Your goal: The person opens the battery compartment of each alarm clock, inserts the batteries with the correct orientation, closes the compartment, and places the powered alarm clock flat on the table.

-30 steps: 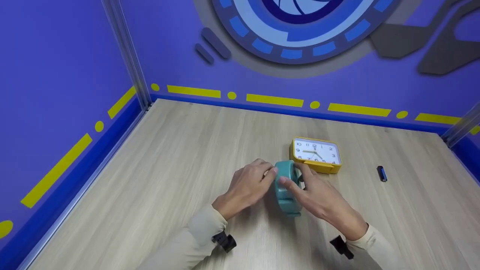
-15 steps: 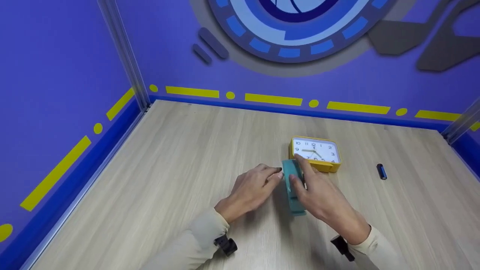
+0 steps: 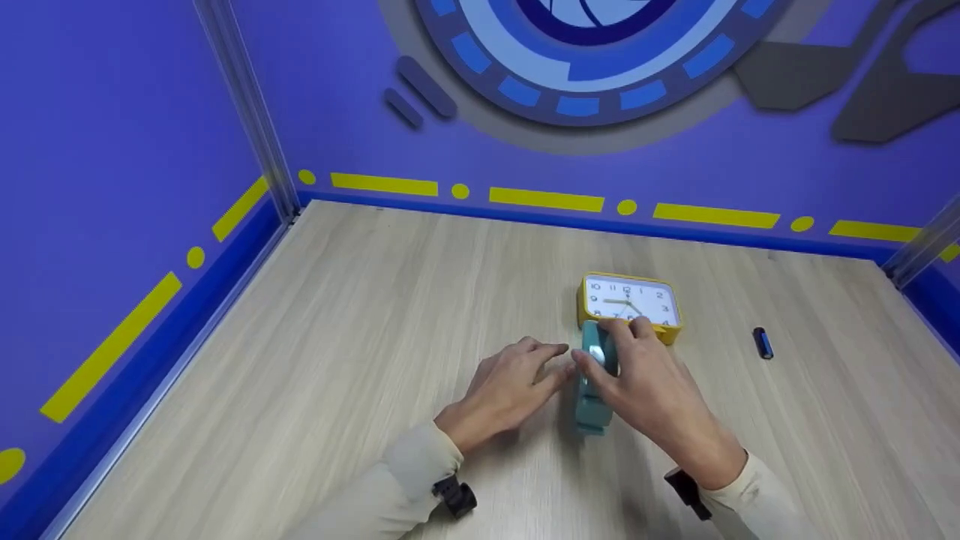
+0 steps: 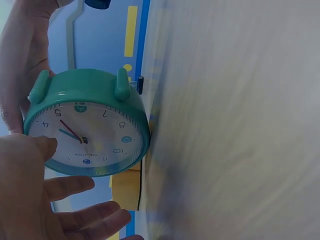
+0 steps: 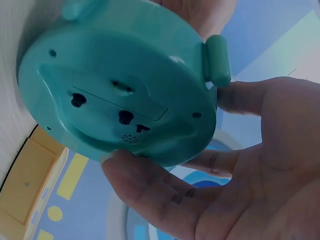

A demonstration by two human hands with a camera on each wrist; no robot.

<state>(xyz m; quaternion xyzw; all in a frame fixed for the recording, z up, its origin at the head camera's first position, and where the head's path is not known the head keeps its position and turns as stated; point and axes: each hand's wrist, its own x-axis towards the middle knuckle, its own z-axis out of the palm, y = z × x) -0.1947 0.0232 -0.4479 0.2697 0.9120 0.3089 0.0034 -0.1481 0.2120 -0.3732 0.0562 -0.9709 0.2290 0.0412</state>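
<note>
A round teal alarm clock [image 3: 592, 409] stands on its rim on the table, edge-on to the head view. My right hand [image 3: 656, 382] grips it, thumb on the near side of the rim and fingers over the far end. Its white dial [image 4: 95, 135] faces my left hand [image 3: 514, 386], whose fingers are loosely extended, the thumb tip close by the dial. On the back, the right wrist view shows a battery cover [image 5: 120, 97], which is in place, and black knobs [image 5: 125, 117]. Two stubby teal feet stick out from the rim.
A yellow rectangular clock [image 3: 637, 298] lies face up just beyond the teal one. Further right lies a small black-and-blue battery [image 3: 763, 343]. Blue printed walls [image 3: 360, 135] border the wooden table [image 3: 360, 300] at the back and sides.
The teal clock has shifted right and turned more edge-on. My left fingers have come away from its rim and opened out, while my right fingers have settled over its far end.
</note>
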